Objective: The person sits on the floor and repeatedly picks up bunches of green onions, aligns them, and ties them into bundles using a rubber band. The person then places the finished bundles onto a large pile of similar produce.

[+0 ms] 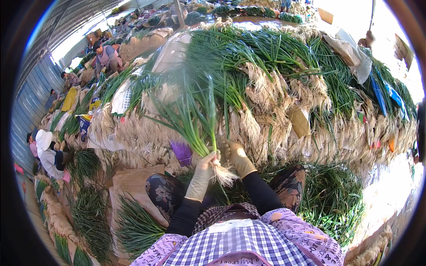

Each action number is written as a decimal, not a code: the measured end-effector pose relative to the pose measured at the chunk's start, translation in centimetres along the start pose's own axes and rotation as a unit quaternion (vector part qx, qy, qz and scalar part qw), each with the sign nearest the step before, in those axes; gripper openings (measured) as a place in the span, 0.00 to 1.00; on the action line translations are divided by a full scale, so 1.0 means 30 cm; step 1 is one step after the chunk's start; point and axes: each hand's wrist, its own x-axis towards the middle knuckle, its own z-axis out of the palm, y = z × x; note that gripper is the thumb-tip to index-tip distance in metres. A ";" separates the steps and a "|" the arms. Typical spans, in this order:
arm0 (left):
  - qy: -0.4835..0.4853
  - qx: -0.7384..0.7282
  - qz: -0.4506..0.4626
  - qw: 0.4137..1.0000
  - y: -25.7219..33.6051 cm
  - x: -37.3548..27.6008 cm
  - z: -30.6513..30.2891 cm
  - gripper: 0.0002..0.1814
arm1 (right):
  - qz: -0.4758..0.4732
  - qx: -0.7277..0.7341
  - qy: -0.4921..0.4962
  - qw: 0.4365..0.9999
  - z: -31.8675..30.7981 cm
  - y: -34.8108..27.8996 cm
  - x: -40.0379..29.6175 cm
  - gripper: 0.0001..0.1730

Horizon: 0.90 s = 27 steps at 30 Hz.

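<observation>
My left hand (203, 173), in a pale rubber glove with bare fingertips, is closed around a small bunch of green onions (198, 133). The green leaves point up and away from me, and the pale roots hang down to the right of the hand. My right hand (239, 159), gloved the same way, is raised just right of the bunch with its fingers bent. A thin green leaf shows at its fingertips; whether they pinch it I cannot tell. Beyond both hands lies a long heap of green onions (273, 56), with its roots towards me.
Loose green leaves (329, 199) lie to my right. Another green onion pile (138, 226) rests on brown sacking (133, 186) to my left. A purple packet (181, 153) sits against the roots. A person in a white hat (50, 159) and a person in a pink apron (108, 58) are at the left.
</observation>
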 end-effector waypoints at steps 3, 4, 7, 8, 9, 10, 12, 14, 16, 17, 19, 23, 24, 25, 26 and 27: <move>-0.134 -0.072 0.010 0.988 0.131 -0.022 0.010 0.12 | 0.017 -0.207 -0.133 0.969 -0.079 -0.034 -0.114 0.10; -0.167 -0.133 -0.016 0.977 0.182 -0.027 0.015 0.13 | 0.060 -0.451 -0.178 0.873 -0.088 -0.058 -0.137 0.17; -0.172 -0.058 0.042 0.982 0.268 -0.025 0.047 0.13 | -0.047 -0.726 -0.191 0.659 -0.136 -0.178 -0.192 0.27; -0.170 -0.084 0.019 0.982 0.265 -0.017 0.064 0.14 | -0.100 -0.719 -0.081 0.683 -0.130 -0.234 -0.169 0.23; -0.122 -0.082 0.047 0.988 0.249 -0.007 0.082 0.16 | -0.152 -0.710 0.023 0.688 -0.127 -0.306 -0.131 0.19; -0.115 -0.061 0.026 0.991 0.225 0.004 0.098 0.17 | -0.205 -0.690 0.127 0.682 -0.121 -0.381 -0.083 0.16; -0.120 -0.018 -0.025 0.992 0.174 0.021 0.123 0.17 | -0.265 -0.680 0.220 0.647 -0.110 -0.492 -0.003 0.09; -0.121 -0.031 -0.048 0.991 0.143 0.029 0.135 0.15 | -0.255 -0.731 0.201 0.600 -0.080 -0.520 0.026 0.07; -0.136 0.023 -0.026 0.990 0.135 0.032 0.138 0.13 | -0.354 -0.744 0.191 0.534 -0.034 -0.462 -0.007 0.08; -0.084 0.040 -0.013 0.996 0.134 0.031 0.137 0.13 | -0.441 -0.752 0.187 0.452 -0.006 -0.409 -0.050 0.08; 0.063 0.159 0.027 0.985 0.140 0.029 0.134 0.13 | -0.521 -0.817 0.222 0.107 0.047 -0.293 -0.163 0.12; 0.016 0.251 0.005 0.968 0.152 0.029 0.123 0.09 | -0.303 -0.661 -0.138 0.673 0.102 -0.210 -0.305 0.11; 0.051 0.263 -0.016 0.963 0.148 0.031 0.120 0.09 | -0.350 -0.599 -0.072 0.717 0.102 -0.233 -0.306 0.11; 0.073 0.277 -0.009 0.958 0.141 0.033 0.117 0.09 | -0.369 -0.542 -0.028 0.755 0.096 -0.263 -0.301 0.12; 0.072 0.255 -0.020 0.964 0.132 0.035 0.115 0.09 | -0.410 -0.566 0.071 0.711 0.099 -0.286 -0.287 0.14; 0.067 0.236 -0.013 0.969 0.119 0.037 0.112 0.08 | -0.509 -0.546 0.068 0.662 0.100 -0.310 -0.264 0.14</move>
